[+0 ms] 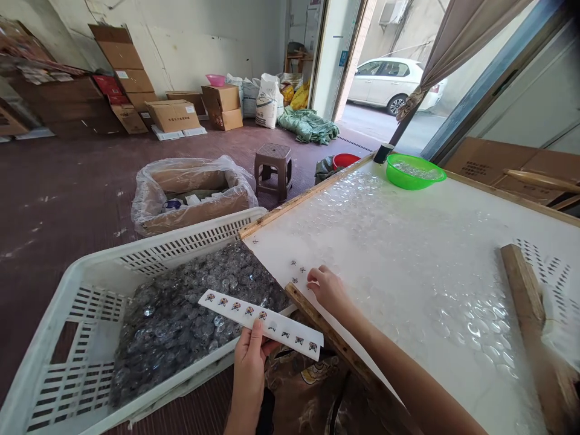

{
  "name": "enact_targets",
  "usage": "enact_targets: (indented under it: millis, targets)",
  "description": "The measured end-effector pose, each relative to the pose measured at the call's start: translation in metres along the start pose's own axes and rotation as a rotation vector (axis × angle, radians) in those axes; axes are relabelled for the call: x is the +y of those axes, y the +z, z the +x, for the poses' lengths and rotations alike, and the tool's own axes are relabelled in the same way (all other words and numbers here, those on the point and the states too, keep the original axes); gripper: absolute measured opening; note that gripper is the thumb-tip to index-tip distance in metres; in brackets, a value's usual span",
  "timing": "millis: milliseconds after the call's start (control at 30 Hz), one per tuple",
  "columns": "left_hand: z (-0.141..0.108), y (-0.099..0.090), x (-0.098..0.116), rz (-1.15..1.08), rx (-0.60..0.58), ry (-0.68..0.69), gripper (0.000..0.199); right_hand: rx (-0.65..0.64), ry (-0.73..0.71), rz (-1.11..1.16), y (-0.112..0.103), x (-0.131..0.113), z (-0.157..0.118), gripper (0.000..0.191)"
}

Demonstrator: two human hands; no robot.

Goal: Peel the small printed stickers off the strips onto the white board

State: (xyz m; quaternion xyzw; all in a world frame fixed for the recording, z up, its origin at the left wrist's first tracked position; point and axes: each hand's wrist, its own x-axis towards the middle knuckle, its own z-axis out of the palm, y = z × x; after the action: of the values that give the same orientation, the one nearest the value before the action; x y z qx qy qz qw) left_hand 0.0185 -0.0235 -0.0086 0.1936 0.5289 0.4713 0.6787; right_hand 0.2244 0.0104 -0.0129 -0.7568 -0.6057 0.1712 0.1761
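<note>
Pinching one end of a long sticker strip (263, 324), the left hand (249, 362) holds it out over the near edge of the white crate (54, 314) of clear glass pebbles (181, 308). The strip's long axis runs from upper left to lower right, its far end pointing toward the near-left corner of the worktop (408, 260). There the right hand (327, 287) rests with its fingertips pressed together on the white surface, just beside three small stickers (296, 270) already lying on it; whether a sticker sits under those fingertips I cannot tell. The right hand is nearer the stickers, while the strip lies below and left of it, close but apart.

A wooden frame rims the worktop, and rows of clear domes cover much of it. A green bowl (413, 171) stands at the far edge and a wooden bar (525, 302) lies toward the right edge. Beyond, the room has a brown stool (273, 169), a plastic-lined carton (193, 190), stacked boxes (172, 115) and an open doorway with a white car (389, 81) outside.
</note>
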Motion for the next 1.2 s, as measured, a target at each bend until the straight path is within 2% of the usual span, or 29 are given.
enact_targets:
  millis: [67,133,233,300,367,467,600,833,1033,1100,1200]
  targets:
    - [-0.003,0.000,0.002,0.041,-0.005,0.028,0.051,-0.027,-0.005,0.017,0.000,-0.009,0.005,0.025]
    - [-0.005,-0.001,0.003,0.087,-0.008,0.067,0.052,-0.021,-0.006,0.029,-0.005,-0.020,0.004,0.029]
    - [-0.008,-0.001,0.003,0.129,-0.046,0.131,0.047,0.035,-0.059,0.129,-0.015,-0.041,-0.010,0.016]
    - [-0.009,-0.002,0.000,0.162,-0.101,0.152,0.042,-0.010,-0.147,0.288,-0.020,-0.056,-0.026,0.012]
    - [-0.009,-0.002,-0.003,0.200,-0.135,0.156,0.039,-0.084,-0.242,0.415,-0.019,-0.069,-0.041,0.011]
    - [-0.007,-0.005,-0.006,0.235,-0.148,0.172,0.040,-0.058,-0.314,0.469,-0.012,-0.079,-0.053,0.012]
    - [-0.004,-0.006,-0.004,0.243,-0.196,0.175,0.047,0.011,-0.341,0.422,-0.010,-0.080,-0.058,0.013]
    - [-0.009,-0.001,-0.002,0.097,-0.218,-0.025,0.045,0.034,-0.367,0.213,-0.010,-0.081,-0.068,0.010]
    - [-0.011,0.001,-0.006,-0.045,-0.250,0.002,0.035,0.080,-0.385,0.382,-0.009,-0.085,-0.072,0.011]
    - [-0.011,0.002,-0.008,-0.071,-0.252,-0.003,0.034,0.077,-0.370,0.500,-0.016,-0.083,-0.072,0.012]
    - [-0.010,0.004,-0.009,-0.047,-0.172,-0.033,0.037,0.094,-0.285,0.643,-0.032,-0.066,-0.064,0.008]
